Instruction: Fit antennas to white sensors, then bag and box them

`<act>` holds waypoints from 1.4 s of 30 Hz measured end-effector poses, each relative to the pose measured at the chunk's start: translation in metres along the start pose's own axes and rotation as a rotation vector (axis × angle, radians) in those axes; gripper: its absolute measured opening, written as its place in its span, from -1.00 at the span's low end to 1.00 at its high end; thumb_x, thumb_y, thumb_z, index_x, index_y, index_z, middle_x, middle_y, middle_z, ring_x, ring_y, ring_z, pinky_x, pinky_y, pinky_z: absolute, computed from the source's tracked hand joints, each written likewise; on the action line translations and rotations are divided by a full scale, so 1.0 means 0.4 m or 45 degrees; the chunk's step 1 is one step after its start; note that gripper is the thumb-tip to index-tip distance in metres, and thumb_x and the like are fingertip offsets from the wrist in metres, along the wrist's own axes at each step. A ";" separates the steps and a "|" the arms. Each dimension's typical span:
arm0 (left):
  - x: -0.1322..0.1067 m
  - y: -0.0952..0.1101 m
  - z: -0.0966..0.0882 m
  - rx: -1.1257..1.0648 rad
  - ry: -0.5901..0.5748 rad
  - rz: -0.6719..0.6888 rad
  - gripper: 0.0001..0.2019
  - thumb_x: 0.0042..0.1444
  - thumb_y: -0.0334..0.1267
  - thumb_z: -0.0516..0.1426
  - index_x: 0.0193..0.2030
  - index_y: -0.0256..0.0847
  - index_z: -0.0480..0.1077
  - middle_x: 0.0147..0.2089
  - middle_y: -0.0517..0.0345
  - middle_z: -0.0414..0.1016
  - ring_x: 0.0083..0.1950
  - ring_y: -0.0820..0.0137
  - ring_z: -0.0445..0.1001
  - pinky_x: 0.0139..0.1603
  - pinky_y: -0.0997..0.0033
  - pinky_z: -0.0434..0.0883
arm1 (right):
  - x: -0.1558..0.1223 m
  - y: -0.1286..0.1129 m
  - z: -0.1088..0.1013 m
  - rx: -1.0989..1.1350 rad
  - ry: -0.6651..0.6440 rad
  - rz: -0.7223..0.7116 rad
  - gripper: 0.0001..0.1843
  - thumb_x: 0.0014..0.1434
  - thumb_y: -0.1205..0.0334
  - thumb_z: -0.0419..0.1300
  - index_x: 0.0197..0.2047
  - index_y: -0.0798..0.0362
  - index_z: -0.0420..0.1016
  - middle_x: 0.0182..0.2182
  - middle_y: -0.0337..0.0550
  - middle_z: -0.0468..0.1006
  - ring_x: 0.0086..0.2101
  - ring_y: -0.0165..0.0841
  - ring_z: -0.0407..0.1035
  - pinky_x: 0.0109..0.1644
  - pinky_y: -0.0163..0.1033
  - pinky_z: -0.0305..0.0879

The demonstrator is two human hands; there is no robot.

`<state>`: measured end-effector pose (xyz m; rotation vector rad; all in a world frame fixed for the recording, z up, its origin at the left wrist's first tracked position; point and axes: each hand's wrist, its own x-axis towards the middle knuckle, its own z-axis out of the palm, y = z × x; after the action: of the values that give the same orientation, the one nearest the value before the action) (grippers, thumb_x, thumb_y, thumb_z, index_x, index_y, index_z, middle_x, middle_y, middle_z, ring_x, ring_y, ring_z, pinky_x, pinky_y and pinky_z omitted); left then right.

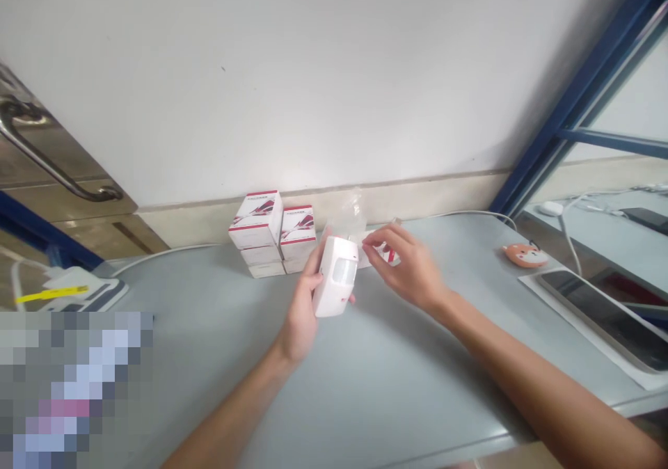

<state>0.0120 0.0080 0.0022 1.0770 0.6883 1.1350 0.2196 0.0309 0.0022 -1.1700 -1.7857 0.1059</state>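
Note:
My left hand [303, 309] is closed round a white plastic sensor-like device [335, 277] with a pale window on its front, held upright above the grey table [209, 358]. My right hand [410, 264] is just to the right of the device, fingers curled and pinching at a small white and red box [383, 252] behind it. A crumpled clear plastic bag [351, 211] sticks up behind the device. A stack of white and red boxes [272, 232] stands against the wall to the left.
A phone [605, 309] lies on a white sheet at the right. A small orange fox-shaped object [525, 254] sits near the blue frame [579, 100]. A white cable [470, 213] runs along the wall. A yellow-handled item [52, 293] lies at the left.

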 end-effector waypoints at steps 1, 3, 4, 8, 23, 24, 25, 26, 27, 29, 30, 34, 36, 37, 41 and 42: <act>0.002 0.002 -0.001 -0.031 0.004 -0.005 -0.36 0.29 -0.08 0.05 0.51 -0.02 0.25 0.22 0.04 0.57 -0.23 0.29 0.59 -0.16 0.28 0.47 | -0.006 -0.001 0.010 -0.042 0.002 -0.018 -0.87 0.40 0.20 0.16 -0.17 -0.06 0.54 -0.21 -0.09 0.65 -0.22 -0.25 0.55 -0.21 -0.14 0.44; 0.008 0.003 -0.005 -0.067 0.004 -0.033 -0.36 0.29 -0.08 0.04 0.51 -0.04 0.24 0.15 0.03 0.61 -0.24 0.29 0.60 -0.18 0.29 0.48 | -0.015 -0.002 0.027 -0.059 -0.007 0.009 -0.88 0.39 0.22 0.14 -0.18 -0.06 0.51 -0.22 -0.10 0.67 -0.23 -0.24 0.55 -0.22 -0.15 0.43; 0.010 0.001 -0.007 -0.058 0.001 -0.046 -0.37 0.30 -0.08 0.03 0.51 -0.05 0.24 0.12 0.03 0.62 -0.26 0.29 0.60 -0.18 0.29 0.47 | -0.019 -0.001 0.033 -0.048 -0.016 0.039 -0.89 0.38 0.22 0.15 -0.19 -0.07 0.50 -0.24 -0.11 0.67 -0.25 -0.25 0.55 -0.23 -0.15 0.43; 0.014 -0.013 -0.012 0.138 0.031 -0.004 -0.41 0.35 -0.07 0.04 0.49 -0.05 0.29 0.17 -0.01 0.61 -0.29 0.32 0.57 -0.22 0.31 0.48 | -0.022 0.004 0.039 0.091 -0.017 0.184 -0.89 0.36 0.15 0.19 -0.22 -0.06 0.49 -0.28 -0.16 0.67 -0.30 -0.27 0.53 -0.24 -0.15 0.42; 0.000 -0.041 0.006 0.462 0.096 0.249 -0.50 0.41 -0.17 0.15 0.46 0.01 0.34 0.59 0.06 0.21 0.65 0.10 0.06 0.63 0.09 0.05 | -0.046 -0.032 0.045 0.146 0.037 -0.028 -0.89 0.44 0.23 0.12 -0.09 -0.08 0.48 -0.22 -0.14 0.58 -0.32 -0.35 0.46 -0.21 -0.18 0.42; 0.000 -0.041 0.007 0.442 0.101 0.242 -0.50 0.41 -0.17 0.16 0.46 0.01 0.34 0.59 0.05 0.21 0.65 0.10 0.06 0.61 0.10 0.09 | -0.046 -0.029 0.046 0.145 0.029 -0.046 -0.88 0.44 0.23 0.12 -0.08 -0.08 0.49 -0.21 -0.13 0.57 -0.32 -0.35 0.46 -0.21 -0.19 0.43; 0.001 -0.041 0.008 0.419 0.106 0.226 -0.49 0.39 -0.18 0.17 0.46 0.01 0.34 0.59 0.05 0.21 0.64 0.09 0.07 0.58 0.11 0.16 | -0.046 -0.027 0.046 0.144 0.011 -0.064 -0.86 0.44 0.23 0.11 -0.07 -0.09 0.51 -0.21 -0.12 0.57 -0.31 -0.35 0.47 -0.20 -0.18 0.44; 0.002 -0.040 0.010 0.391 0.114 0.198 -0.47 0.39 -0.17 0.17 0.47 0.03 0.33 0.59 0.07 0.21 0.63 0.07 0.09 0.52 0.13 0.27 | -0.046 -0.026 0.045 0.139 -0.012 -0.079 -0.85 0.45 0.22 0.11 -0.06 -0.10 0.52 -0.20 -0.11 0.57 -0.31 -0.34 0.48 -0.20 -0.18 0.44; 0.003 -0.040 0.012 0.353 0.127 0.161 -0.46 0.38 -0.17 0.17 0.48 0.05 0.32 0.59 0.08 0.22 0.61 0.05 0.14 0.43 0.15 0.39 | -0.046 -0.026 0.044 0.135 -0.038 -0.092 -0.84 0.45 0.22 0.11 -0.06 -0.11 0.53 -0.20 -0.11 0.57 -0.30 -0.33 0.48 -0.20 -0.17 0.45; 0.007 -0.039 0.015 0.253 0.172 0.083 -0.45 0.37 -0.16 0.17 0.48 0.05 0.32 0.56 0.07 0.27 0.53 0.02 0.29 0.21 0.23 0.55 | -0.047 -0.031 0.040 0.145 -0.087 -0.109 -0.83 0.44 0.21 0.11 -0.06 -0.12 0.55 -0.19 -0.09 0.57 -0.27 -0.30 0.50 -0.21 -0.15 0.45; 0.010 -0.038 0.015 0.202 0.199 0.058 -0.47 0.36 -0.17 0.16 0.46 0.02 0.35 0.54 0.05 0.31 0.47 0.02 0.37 0.12 0.27 0.58 | -0.047 -0.035 0.039 0.165 -0.102 -0.112 -0.82 0.43 0.21 0.11 -0.06 -0.12 0.56 -0.18 -0.09 0.57 -0.26 -0.29 0.50 -0.20 -0.15 0.46; 0.021 -0.031 0.012 0.076 0.208 0.024 -0.52 0.33 -0.18 0.13 0.37 -0.11 0.42 0.32 -0.02 0.56 0.12 0.11 0.65 -0.10 0.33 0.58 | -0.045 -0.048 0.048 0.424 -0.028 0.105 -0.82 0.44 0.13 0.13 -0.10 -0.07 0.56 -0.18 -0.09 0.60 -0.22 -0.28 0.52 -0.13 -0.13 0.51; 0.024 -0.026 0.010 0.065 0.193 0.000 -0.50 0.32 -0.16 0.12 0.39 -0.12 0.39 0.16 -0.01 0.65 -0.08 0.17 0.70 -0.22 0.35 0.55 | -0.042 -0.046 0.059 0.589 0.065 0.396 -0.81 0.42 0.03 0.17 -0.09 -0.06 0.50 -0.17 -0.11 0.60 -0.21 -0.28 0.54 -0.16 -0.15 0.51; 0.025 -0.025 0.009 0.060 0.188 -0.017 -0.48 0.32 -0.13 0.13 0.39 -0.12 0.38 0.09 0.00 0.68 -0.17 0.19 0.71 -0.27 0.35 0.53 | -0.040 -0.042 0.065 0.665 0.096 0.548 -0.77 0.39 -0.03 0.21 -0.07 -0.06 0.46 -0.16 -0.13 0.59 -0.22 -0.28 0.54 -0.19 -0.16 0.51; 0.030 -0.029 0.008 0.028 0.199 -0.037 -0.50 0.31 0.00 0.15 0.30 -0.16 0.44 -0.08 0.05 0.71 -0.34 0.26 0.66 -0.32 0.34 0.50 | -0.027 -0.028 0.065 0.989 -0.142 0.888 -0.54 0.28 -0.20 0.32 0.02 -0.04 0.47 -0.07 -0.09 0.60 -0.18 -0.26 0.55 -0.17 -0.14 0.53; 0.033 -0.032 0.009 0.012 0.243 -0.024 -0.53 0.30 0.03 0.17 0.24 -0.17 0.49 -0.09 0.06 0.70 -0.33 0.28 0.65 -0.31 0.36 0.50 | -0.025 -0.027 0.060 1.058 -0.232 0.898 -0.54 0.28 -0.21 0.32 0.02 -0.03 0.51 -0.05 -0.07 0.61 -0.16 -0.26 0.55 -0.12 -0.12 0.53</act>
<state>0.0239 0.0188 -0.0073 0.9762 0.8524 1.2294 0.1952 0.0274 -0.0115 -1.1023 -1.1676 1.2667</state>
